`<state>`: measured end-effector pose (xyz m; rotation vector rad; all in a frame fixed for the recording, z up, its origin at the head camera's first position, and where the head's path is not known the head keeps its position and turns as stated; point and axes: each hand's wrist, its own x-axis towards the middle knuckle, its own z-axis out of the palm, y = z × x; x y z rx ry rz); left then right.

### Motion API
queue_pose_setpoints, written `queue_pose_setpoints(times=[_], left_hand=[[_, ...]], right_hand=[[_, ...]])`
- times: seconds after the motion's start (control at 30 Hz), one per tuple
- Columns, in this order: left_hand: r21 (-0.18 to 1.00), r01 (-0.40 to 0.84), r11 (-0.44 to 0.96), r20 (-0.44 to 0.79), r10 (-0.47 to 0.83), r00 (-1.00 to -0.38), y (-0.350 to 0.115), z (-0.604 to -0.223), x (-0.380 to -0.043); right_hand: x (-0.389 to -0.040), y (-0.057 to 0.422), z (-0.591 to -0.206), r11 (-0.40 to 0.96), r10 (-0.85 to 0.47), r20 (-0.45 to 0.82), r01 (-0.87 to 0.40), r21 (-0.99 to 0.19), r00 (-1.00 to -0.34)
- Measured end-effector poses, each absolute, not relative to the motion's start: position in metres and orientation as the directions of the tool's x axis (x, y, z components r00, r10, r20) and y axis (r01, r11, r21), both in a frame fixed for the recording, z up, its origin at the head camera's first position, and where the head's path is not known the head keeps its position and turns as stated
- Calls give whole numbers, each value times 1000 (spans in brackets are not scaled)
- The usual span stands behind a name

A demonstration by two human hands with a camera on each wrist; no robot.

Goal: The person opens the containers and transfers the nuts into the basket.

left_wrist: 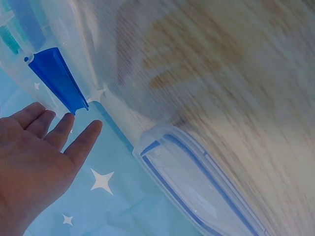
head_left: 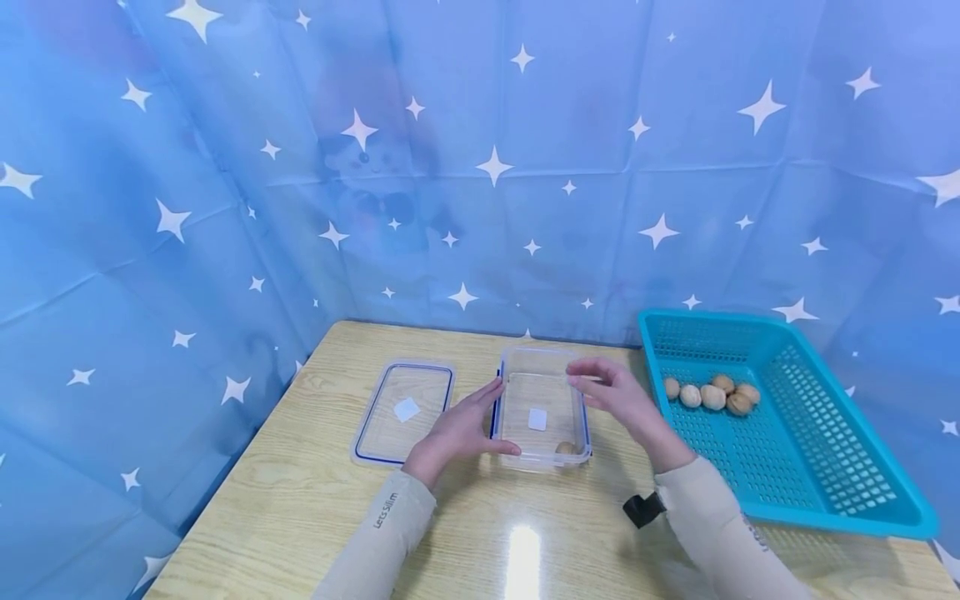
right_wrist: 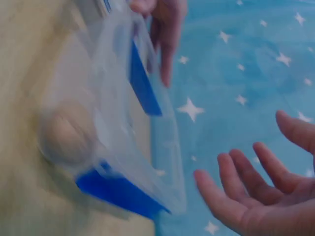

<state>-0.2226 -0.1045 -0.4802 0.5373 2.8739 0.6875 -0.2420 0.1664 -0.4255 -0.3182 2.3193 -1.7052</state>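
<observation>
A clear plastic food box (head_left: 536,392) with blue side latches stands uncovered on the table. One walnut (head_left: 566,448) lies in its near right corner, seen through the wall as a round brown shape in the right wrist view. My left hand (head_left: 467,423) is spread along the box's left side, thumb at the near corner; in the left wrist view its straight fingers reach the blue latch (left_wrist: 59,78). Over the box's right edge hovers my right hand (head_left: 611,390), its fingers loosely bent and holding nothing. The matching lid (head_left: 390,427), rimmed in blue, lies flat left of the box.
A turquoise plastic basket (head_left: 780,479) stands at the right of the wooden table (head_left: 285,500), with several walnuts (head_left: 712,397) inside near its left wall. Behind the table hangs a blue cloth (head_left: 450,250) with white stars.
</observation>
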Motion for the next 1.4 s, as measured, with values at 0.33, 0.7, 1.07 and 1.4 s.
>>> queue_pose_setpoints(times=[0.33, 0.7, 1.07, 1.4], left_hand=[[479, 312, 821, -36, 373, -927, -106, -480, -222], [447, 315, 837, -45, 373, -927, -105, -482, -223], [471, 307, 827, -47, 371, -927, -105, -480, -224], [482, 305, 821, -48, 373, -927, -103, -479, -222]], right_hand=[[-234, 129, -446, 407, -528, -222, -15, -913, -820], [-231, 113, -472, 445, -632, -215, -122, -887, -745], [-241, 104, -487, 411, -678, -151, -200, -889, -719], [-244, 100, -497, 433, -647, -131, -220, -874, -752]])
